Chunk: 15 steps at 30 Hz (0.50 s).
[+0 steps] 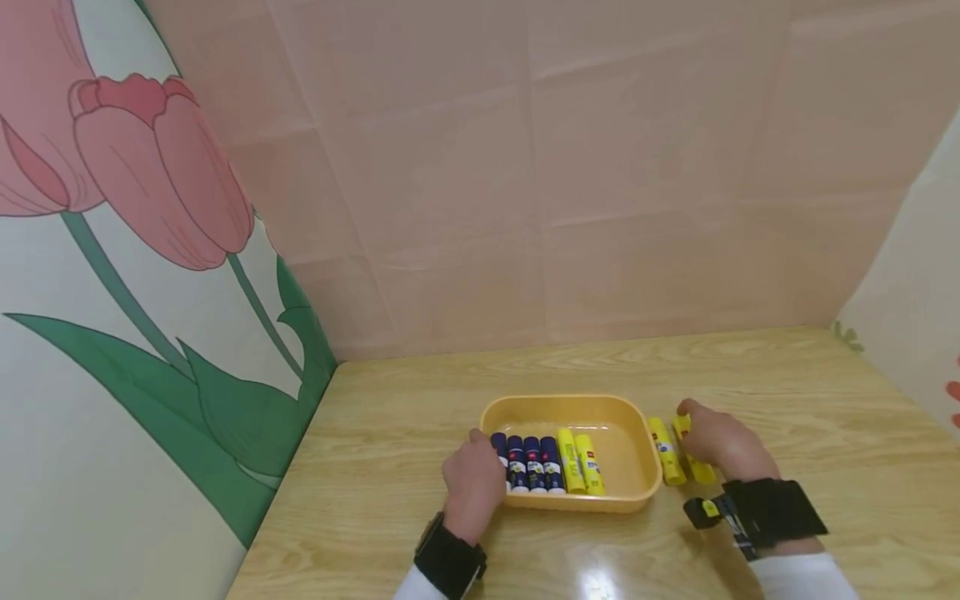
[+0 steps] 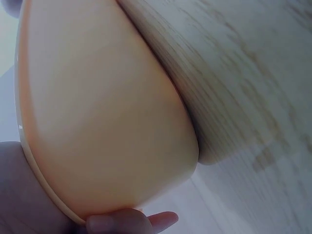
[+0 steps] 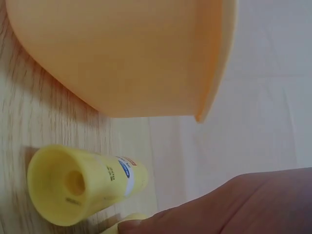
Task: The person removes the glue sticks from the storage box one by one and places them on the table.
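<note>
In the head view my left hand [image 1: 474,479] grips the left end of a yellow plastic tray [image 1: 622,442]. Its fingers [image 2: 119,222] curl at the tray's rim and outer wall in the left wrist view. Several dark blue glue sticks [image 1: 534,467] lie side by side in the tray's left part, two yellow ones [image 1: 572,462] beside them. On the table, right of the tray, lies a yellow glue stick [image 1: 667,452], its hollow end facing the right wrist camera. My right hand [image 1: 726,442] pinches another yellow glue stick [image 1: 699,472] just right of that one, covering its middle.
The tray stands on a wood-grain table [image 1: 390,433]. Behind rises a pinkish-brown covered wall [image 1: 540,183]. A panel painted with tulips [image 1: 161,167] borders the left, and a pale panel [image 1: 915,283] the right. Dark camera straps [image 1: 776,510] wrap both wrists.
</note>
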{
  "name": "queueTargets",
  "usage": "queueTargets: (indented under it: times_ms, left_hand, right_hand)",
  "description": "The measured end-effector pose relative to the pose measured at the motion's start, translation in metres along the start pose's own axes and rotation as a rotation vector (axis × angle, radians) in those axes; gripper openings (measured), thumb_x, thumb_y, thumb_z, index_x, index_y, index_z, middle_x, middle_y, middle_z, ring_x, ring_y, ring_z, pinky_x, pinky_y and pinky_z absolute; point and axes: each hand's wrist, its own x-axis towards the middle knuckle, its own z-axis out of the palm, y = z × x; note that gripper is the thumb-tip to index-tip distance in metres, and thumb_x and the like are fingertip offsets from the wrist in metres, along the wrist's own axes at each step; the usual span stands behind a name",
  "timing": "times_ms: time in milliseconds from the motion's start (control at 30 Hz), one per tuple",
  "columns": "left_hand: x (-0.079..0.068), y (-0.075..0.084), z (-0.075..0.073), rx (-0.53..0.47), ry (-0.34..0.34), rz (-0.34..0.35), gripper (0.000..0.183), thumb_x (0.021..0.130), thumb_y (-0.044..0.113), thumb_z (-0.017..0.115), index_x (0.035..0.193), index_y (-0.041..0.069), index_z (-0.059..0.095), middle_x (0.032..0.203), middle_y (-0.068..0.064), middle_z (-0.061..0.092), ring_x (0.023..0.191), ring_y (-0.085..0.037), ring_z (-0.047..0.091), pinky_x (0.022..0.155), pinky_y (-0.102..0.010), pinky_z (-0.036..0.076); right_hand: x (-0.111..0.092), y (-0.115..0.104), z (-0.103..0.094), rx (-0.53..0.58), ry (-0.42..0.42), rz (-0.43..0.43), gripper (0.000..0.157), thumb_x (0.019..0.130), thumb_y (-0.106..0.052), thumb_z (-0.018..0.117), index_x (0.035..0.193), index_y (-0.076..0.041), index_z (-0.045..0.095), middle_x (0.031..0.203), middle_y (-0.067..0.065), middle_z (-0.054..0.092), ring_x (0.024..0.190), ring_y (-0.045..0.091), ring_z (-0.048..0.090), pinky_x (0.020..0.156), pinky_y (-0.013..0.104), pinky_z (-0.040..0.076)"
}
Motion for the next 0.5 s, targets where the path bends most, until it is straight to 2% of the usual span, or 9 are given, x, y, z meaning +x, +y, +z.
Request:
queueTargets:
  times_ms: [167, 500]
  left_hand:
    - [0.0006, -0.0003, 0.0007, 0.01, -0.004, -0.004, 0.032, 0.098, 0.026, 0.063, 0.115, -0.001, 0.056, 0.073, -0.01, 0.056, 0.059, -0.019, 0.053, 0.054, -0.032, 0.048]
    - [0.0005, 0.0016, 0.0001, 0.002, -0.007, -0.005, 0.03, 0.098, 0.024, 0.063, 0.113, -0.001, 0.056, 0.074, -0.01, 0.056, 0.06, -0.02, 0.053, 0.055, -0.033, 0.049]
  right_hand:
    - [-0.0005, -0.0017, 0.0023, -0.016, 0.016, -0.027, 0.064, 0.089, -0.013, 0.06, 0.145, 0.003, 0.033, 0.127, 0.04, 0.049, 0.092, 0.04, 0.055, 0.076, 0.06, 0.049]
    - [-0.0029, -0.0054, 0.0049, -0.008, 0.011, -0.019, 0.064, 0.091, -0.014, 0.059, 0.146, 0.002, 0.03, 0.126, 0.041, 0.048, 0.091, 0.041, 0.054, 0.073, 0.058, 0.048]
